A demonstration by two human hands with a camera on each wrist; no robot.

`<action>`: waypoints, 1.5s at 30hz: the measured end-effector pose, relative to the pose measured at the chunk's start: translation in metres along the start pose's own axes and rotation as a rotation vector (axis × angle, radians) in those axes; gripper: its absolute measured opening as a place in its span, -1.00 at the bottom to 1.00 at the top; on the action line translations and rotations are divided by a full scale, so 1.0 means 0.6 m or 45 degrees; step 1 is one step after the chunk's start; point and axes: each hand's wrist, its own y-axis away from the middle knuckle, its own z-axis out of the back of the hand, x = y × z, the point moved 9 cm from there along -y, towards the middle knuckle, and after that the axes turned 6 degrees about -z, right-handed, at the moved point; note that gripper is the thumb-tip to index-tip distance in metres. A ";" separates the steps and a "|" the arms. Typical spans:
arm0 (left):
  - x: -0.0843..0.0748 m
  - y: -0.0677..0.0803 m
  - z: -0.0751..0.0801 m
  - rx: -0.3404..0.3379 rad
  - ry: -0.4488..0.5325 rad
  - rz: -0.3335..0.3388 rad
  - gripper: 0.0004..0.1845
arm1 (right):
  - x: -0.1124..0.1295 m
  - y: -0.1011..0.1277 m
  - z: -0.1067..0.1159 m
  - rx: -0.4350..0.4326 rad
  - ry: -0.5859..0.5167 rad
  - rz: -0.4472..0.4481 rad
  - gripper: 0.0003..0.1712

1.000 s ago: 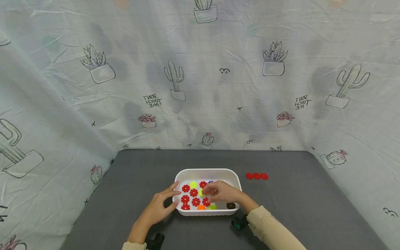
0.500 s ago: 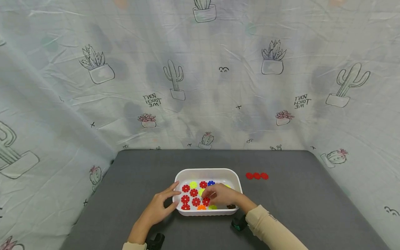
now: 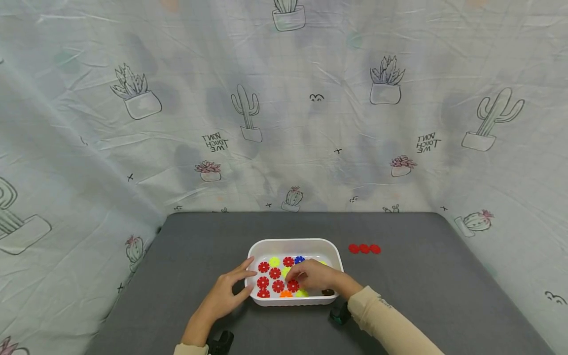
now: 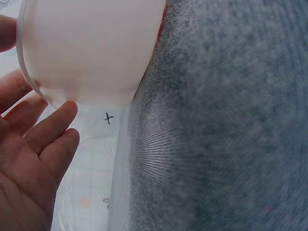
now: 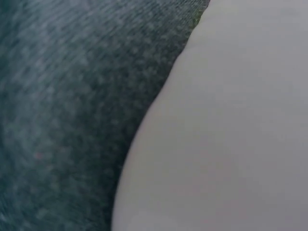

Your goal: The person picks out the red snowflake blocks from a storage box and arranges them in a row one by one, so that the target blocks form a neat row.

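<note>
A white plastic tray [image 3: 326,249] holds several flat, notched plastic discs, among them a red disc [image 3: 278,286], a blue disc [image 3: 299,260] and an orange disc [image 3: 286,294]. My left hand [image 3: 228,292] rests on the tray's left rim. In the left wrist view, some left-hand fingers [image 4: 54,126] lie outside the tray wall [image 4: 91,53] and others reach over its edge. Inside the tray, my right hand [image 3: 314,274] bends its fingers down beside a yellow disc [image 3: 285,271]. Whatever lies between those fingertips is hidden. The right wrist view has only the blurred tray wall [image 5: 226,125] and table.
Three red discs [image 3: 364,249] lie in a row on the grey table [image 3: 213,231], to the right of the tray. A dark disc [image 3: 328,292] sits at the tray's near right corner. Behind the table hangs a white curtain [image 3: 284,113] printed with cacti.
My right hand has dipped slightly lower into the tray, and the blue disc behind it shows more fully. The left hand stays on the rim. The row of red discs is unchanged.
</note>
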 end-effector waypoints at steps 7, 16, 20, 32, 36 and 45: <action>0.000 0.000 0.001 0.000 0.007 0.009 -0.66 | -0.001 -0.006 -0.005 0.005 0.019 0.044 -0.63; 0.001 -0.002 0.004 -0.010 0.001 -0.012 -0.66 | 0.002 -0.010 -0.008 0.010 0.050 0.038 -0.64; 0.001 -0.002 0.005 -0.008 0.000 -0.014 -0.66 | 0.000 -0.012 -0.010 0.011 0.066 0.026 -0.65; 0.002 -0.002 0.004 -0.002 0.002 0.000 -0.65 | 0.000 -0.013 -0.008 -0.024 0.178 0.016 -0.71; 0.001 -0.001 0.003 -0.003 -0.003 -0.005 -0.65 | 0.002 -0.009 -0.006 -0.038 0.175 0.023 -0.72; 0.002 0.001 -0.001 0.006 0.008 -0.003 -0.66 | -0.006 -0.006 -0.006 -0.038 0.116 -0.023 -0.73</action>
